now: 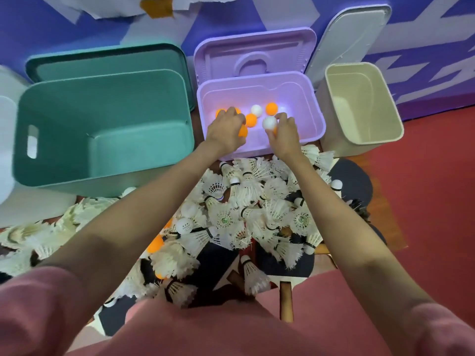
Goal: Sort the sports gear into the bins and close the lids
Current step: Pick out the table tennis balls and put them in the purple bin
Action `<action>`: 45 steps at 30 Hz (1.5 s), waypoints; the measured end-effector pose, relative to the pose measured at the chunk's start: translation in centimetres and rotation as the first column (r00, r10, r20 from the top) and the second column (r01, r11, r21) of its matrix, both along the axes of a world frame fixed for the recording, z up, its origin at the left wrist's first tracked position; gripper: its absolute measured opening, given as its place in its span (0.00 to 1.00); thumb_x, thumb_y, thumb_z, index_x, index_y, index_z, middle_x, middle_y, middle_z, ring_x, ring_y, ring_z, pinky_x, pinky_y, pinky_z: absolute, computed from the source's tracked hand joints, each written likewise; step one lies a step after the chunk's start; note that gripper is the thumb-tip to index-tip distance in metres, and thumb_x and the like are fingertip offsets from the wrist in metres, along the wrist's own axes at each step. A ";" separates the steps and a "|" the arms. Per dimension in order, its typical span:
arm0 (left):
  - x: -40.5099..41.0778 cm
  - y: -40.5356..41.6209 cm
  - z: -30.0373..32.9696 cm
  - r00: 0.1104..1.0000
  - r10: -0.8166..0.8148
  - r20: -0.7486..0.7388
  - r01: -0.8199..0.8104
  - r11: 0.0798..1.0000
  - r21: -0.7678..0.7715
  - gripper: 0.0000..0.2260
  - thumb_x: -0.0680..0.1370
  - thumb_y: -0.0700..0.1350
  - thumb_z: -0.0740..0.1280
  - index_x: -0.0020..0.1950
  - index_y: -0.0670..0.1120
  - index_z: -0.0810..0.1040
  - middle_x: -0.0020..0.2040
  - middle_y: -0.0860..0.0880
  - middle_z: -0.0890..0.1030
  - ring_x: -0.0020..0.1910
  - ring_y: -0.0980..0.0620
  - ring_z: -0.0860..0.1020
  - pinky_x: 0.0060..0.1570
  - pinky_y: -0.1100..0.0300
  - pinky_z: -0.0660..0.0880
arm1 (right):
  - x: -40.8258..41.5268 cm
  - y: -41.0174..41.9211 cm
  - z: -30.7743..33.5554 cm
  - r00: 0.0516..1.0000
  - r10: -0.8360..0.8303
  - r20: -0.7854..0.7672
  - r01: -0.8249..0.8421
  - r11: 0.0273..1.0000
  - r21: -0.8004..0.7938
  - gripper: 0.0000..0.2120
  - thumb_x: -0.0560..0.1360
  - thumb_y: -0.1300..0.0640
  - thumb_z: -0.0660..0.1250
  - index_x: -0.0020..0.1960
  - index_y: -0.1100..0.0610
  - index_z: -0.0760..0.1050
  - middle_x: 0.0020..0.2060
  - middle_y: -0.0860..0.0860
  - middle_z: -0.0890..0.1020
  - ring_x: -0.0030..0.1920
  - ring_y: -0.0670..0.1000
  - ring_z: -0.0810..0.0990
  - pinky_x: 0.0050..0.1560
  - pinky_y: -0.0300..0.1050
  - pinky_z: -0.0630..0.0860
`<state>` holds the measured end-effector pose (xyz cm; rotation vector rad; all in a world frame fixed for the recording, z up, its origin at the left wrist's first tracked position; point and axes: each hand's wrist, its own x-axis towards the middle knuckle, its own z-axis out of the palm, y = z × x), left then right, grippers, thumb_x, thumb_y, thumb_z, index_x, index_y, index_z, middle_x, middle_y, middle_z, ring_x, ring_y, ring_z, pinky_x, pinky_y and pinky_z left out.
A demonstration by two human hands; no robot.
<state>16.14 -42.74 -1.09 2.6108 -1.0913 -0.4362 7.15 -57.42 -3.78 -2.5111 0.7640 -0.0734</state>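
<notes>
Over the purple bin (317,129), my left hand (226,132) gripped an orange ball (243,131). My right hand (284,134) pinched a white ball (270,123).

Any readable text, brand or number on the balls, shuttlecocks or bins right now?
None can be read.
White ball in the pile: dark print, too blurred.
Shuttlecock: round green label, too small.
Shuttlecock: same green label, unreadable.
Bins and lids: no markings visible.

Red floor (424,201) — blue-and-white patterned wall (437,34) behind, torn white paper (115,6) on it.
</notes>
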 end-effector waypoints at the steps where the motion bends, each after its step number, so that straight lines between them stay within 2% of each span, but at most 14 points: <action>1: 0.2 0.2 -0.3 1.000 0.007 0.000 -0.007 1.000 0.018 0.18 0.74 0.42 0.67 0.63 0.42 0.73 0.60 0.40 0.70 0.59 0.39 0.68 0.51 0.46 0.71 | 0.1 0.1 -0.3 0.999 0.017 -0.030 -0.017 1.000 -0.009 0.18 0.78 0.57 0.62 0.64 0.64 0.65 0.56 0.64 0.72 0.55 0.65 0.72 0.52 0.55 0.69; 6: 0.6 1.2 -1.1 0.999 0.012 0.047 -0.015 0.997 0.070 0.17 0.75 0.41 0.66 0.62 0.38 0.72 0.62 0.39 0.71 0.59 0.39 0.69 0.51 0.47 0.70 | 0.7 0.1 -0.6 0.991 0.030 -0.134 -0.042 0.995 -0.093 0.19 0.79 0.55 0.61 0.67 0.62 0.65 0.59 0.62 0.72 0.60 0.64 0.71 0.57 0.56 0.68; 9: 0.6 2.0 -0.9 0.998 0.008 0.061 -0.012 0.998 0.056 0.17 0.74 0.42 0.66 0.61 0.37 0.72 0.61 0.38 0.71 0.58 0.39 0.70 0.51 0.45 0.72 | 0.3 0.7 -0.5 0.997 0.006 -0.081 -0.012 0.997 -0.081 0.21 0.77 0.57 0.62 0.69 0.62 0.65 0.61 0.63 0.70 0.62 0.64 0.68 0.60 0.55 0.65; 14: -2.6 4.8 0.6 0.998 -0.034 -0.048 0.021 0.968 -0.248 0.15 0.76 0.42 0.66 0.61 0.39 0.75 0.59 0.40 0.74 0.58 0.41 0.73 0.58 0.49 0.70 | -3.1 4.9 0.3 0.949 -0.018 0.316 0.018 1.000 0.004 0.18 0.75 0.62 0.61 0.64 0.63 0.69 0.57 0.60 0.71 0.59 0.60 0.69 0.54 0.44 0.62; 16: -5.1 7.4 1.5 0.996 -0.053 -0.067 0.025 0.930 -0.366 0.12 0.75 0.42 0.65 0.57 0.40 0.77 0.54 0.43 0.77 0.53 0.46 0.75 0.53 0.55 0.72 | -4.9 7.2 0.5 0.933 -0.010 0.359 -0.016 0.997 0.069 0.17 0.76 0.61 0.60 0.64 0.63 0.69 0.57 0.59 0.71 0.60 0.57 0.69 0.57 0.43 0.64; 19: -7.9 12.6 1.5 0.997 -0.013 -0.077 -0.019 0.914 -0.405 0.08 0.74 0.42 0.64 0.50 0.42 0.79 0.46 0.47 0.79 0.44 0.50 0.76 0.43 0.60 0.70 | -7.6 10.3 0.3 0.946 0.044 0.321 -0.081 0.991 0.106 0.18 0.76 0.62 0.59 0.65 0.61 0.68 0.59 0.57 0.70 0.63 0.55 0.67 0.61 0.43 0.65; 22: -9.0 17.7 -0.1 0.989 0.021 -0.149 -0.067 0.949 -0.307 0.05 0.74 0.38 0.66 0.49 0.42 0.80 0.45 0.47 0.81 0.42 0.47 0.79 0.40 0.55 0.76 | -10.1 12.9 0.1 0.956 0.116 0.268 -0.149 0.983 0.109 0.19 0.75 0.63 0.59 0.65 0.60 0.68 0.57 0.56 0.70 0.60 0.54 0.69 0.60 0.42 0.66; 25: -9.6 20.8 -1.9 0.974 -0.137 -0.179 0.126 0.989 -0.072 0.10 0.75 0.39 0.70 0.55 0.43 0.80 0.53 0.47 0.81 0.55 0.46 0.77 0.50 0.54 0.74 | -11.7 14.7 -0.3 0.954 0.240 0.179 -0.241 0.970 -0.013 0.20 0.73 0.62 0.60 0.65 0.61 0.69 0.59 0.58 0.71 0.60 0.57 0.69 0.62 0.51 0.69; 27: -9.8 21.6 -2.7 0.950 -0.279 -0.142 0.282 0.959 0.003 0.13 0.73 0.38 0.70 0.58 0.45 0.80 0.56 0.48 0.80 0.58 0.46 0.75 0.56 0.50 0.72 | -12.1 15.5 -0.2 0.957 0.261 0.124 -0.253 0.964 -0.075 0.20 0.73 0.62 0.62 0.65 0.61 0.69 0.59 0.59 0.72 0.61 0.58 0.70 0.62 0.53 0.69; 29: -9.8 21.6 -3.2 0.918 -0.392 -0.056 0.394 0.918 0.045 0.15 0.71 0.33 0.67 0.55 0.46 0.81 0.53 0.49 0.82 0.55 0.45 0.76 0.54 0.49 0.72 | -12.5 16.5 0.1 0.961 0.256 0.106 -0.248 0.965 -0.080 0.20 0.73 0.63 0.63 0.65 0.61 0.70 0.59 0.59 0.71 0.61 0.59 0.69 0.62 0.53 0.70; 32: -9.9 21.3 -3.1 0.867 -0.493 0.071 0.484 0.868 0.112 0.14 0.69 0.31 0.67 0.48 0.49 0.80 0.45 0.52 0.81 0.49 0.46 0.76 0.47 0.53 0.71 | -12.9 17.9 0.6 0.955 0.288 0.073 -0.284 0.957 -0.063 0.20 0.73 0.64 0.63 0.65 0.62 0.69 0.60 0.60 0.70 0.62 0.59 0.68 0.63 0.51 0.67; 36: -10.0 21.0 -2.7 0.802 -0.586 0.116 0.566 0.808 0.164 0.12 0.70 0.32 0.66 0.47 0.47 0.79 0.45 0.50 0.80 0.50 0.46 0.74 0.46 0.55 0.66 | -13.3 19.1 0.6 0.937 0.347 0.028 -0.345 0.936 -0.062 0.21 0.74 0.64 0.63 0.66 0.62 0.68 0.60 0.60 0.70 0.62 0.59 0.69 0.64 0.51 0.69; 41: -9.3 22.4 -1.5 0.842 -0.515 0.160 0.530 0.845 -0.069 0.15 0.68 0.35 0.71 0.54 0.42 0.79 0.49 0.45 0.77 0.49 0.43 0.75 0.45 0.52 0.71 | -13.5 20.0 0.7 0.942 0.335 -0.001 -0.334 0.940 -0.072 0.22 0.74 0.64 0.63 0.68 0.61 0.67 0.59 0.58 0.70 0.61 0.58 0.71 0.61 0.50 0.71; 45: -9.1 25.5 -0.4 0.975 -0.218 0.033 0.218 0.924 -0.314 0.19 0.70 0.41 0.74 0.59 0.41 0.78 0.52 0.43 0.74 0.52 0.45 0.73 0.49 0.57 0.68 | -13.0 21.5 0.3 0.927 0.373 -0.029 -0.374 0.926 -0.042 0.24 0.73 0.67 0.62 0.68 0.59 0.67 0.59 0.57 0.72 0.58 0.58 0.72 0.58 0.51 0.73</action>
